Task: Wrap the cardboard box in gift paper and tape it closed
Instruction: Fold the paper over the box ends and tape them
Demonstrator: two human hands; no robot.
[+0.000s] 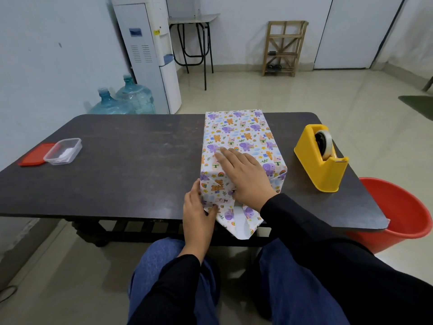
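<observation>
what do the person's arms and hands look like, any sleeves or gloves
The left hand and right hand are bare: no gloves, and no rings or watch visible. Plain long black sleeves cover both arms down to the wrists, with no markings showing.

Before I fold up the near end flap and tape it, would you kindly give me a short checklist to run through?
1. Box steadied: ok; the right hand lies flat on top of the wrapped box.
2. Left side fold tucked: ok; the left hand presses the paper at the near left corner.
3. Near flap folded up: not ok; it lies flat on the table, past its edge.
4. Tape at hand: ok; the tape dispenser stands right of the box, roll loaded.
5. Far end closed: cannot tell; it faces away.
</observation>
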